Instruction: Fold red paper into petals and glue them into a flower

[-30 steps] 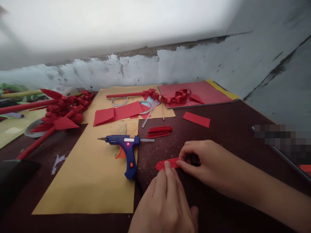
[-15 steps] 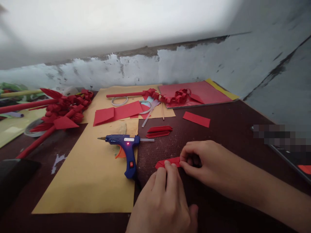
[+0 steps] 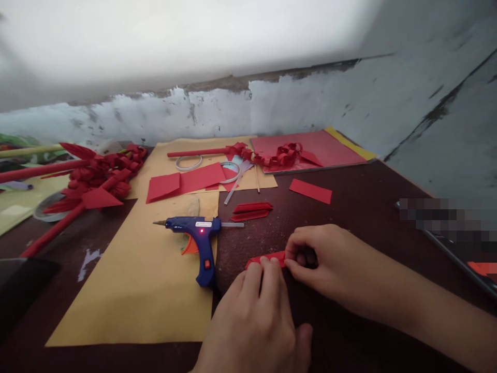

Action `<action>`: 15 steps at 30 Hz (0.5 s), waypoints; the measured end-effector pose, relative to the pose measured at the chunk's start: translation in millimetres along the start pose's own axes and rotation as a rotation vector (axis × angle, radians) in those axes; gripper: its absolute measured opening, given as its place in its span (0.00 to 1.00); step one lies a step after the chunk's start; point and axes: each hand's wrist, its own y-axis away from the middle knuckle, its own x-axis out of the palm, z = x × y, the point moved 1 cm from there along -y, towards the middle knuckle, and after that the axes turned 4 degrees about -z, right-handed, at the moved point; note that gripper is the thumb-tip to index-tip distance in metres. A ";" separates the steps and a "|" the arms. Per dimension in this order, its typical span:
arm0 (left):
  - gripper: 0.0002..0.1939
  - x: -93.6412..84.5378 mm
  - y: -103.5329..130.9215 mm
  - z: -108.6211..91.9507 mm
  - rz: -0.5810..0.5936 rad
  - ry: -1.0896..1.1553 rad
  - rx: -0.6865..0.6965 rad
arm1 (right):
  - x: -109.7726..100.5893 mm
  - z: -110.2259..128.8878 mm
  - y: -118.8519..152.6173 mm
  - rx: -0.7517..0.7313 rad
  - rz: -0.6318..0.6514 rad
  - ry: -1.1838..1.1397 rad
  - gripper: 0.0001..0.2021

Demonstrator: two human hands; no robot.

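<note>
A narrow strip of folded red paper (image 3: 276,255) lies on the dark tabletop under both hands. My left hand (image 3: 256,316) holds it down with closed-together fingertips, its thumb off to the side. At the strip's right end, my right hand (image 3: 322,259) pinches the paper between thumb and forefinger. Two folded red paper pieces (image 3: 252,208) sit just beyond the hands. To the left, a blue glue gun (image 3: 202,243) with an orange trigger lies on its side, its red light lit and a clear glue stick poking from the back.
Brown paper (image 3: 132,290) spreads beneath the glue gun. Behind are a flat red paper rectangle (image 3: 310,191), more red paper (image 3: 202,178), tape rolls (image 3: 189,163) and a curled red paper stem (image 3: 285,155). Red paper flowers (image 3: 101,176) lie at left. A peeling wall (image 3: 217,111) borders the table.
The whole view has shifted slightly, so things sit a little further left. Both hands keep nearly the same hold on the folded red paper.
</note>
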 end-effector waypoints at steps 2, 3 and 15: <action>0.29 2.3 -0.8 -0.3 -0.045 0.022 -0.020 | -0.4 -0.5 0.2 0.005 0.004 0.002 0.06; 0.29 3.1 -1.3 -0.1 -0.057 0.030 -0.023 | -0.5 -0.9 0.3 0.005 0.004 0.004 0.06; 0.30 3.8 -3.1 4.8 0.033 0.091 -0.014 | -6.6 -9.0 7.7 -0.056 -0.012 0.134 0.07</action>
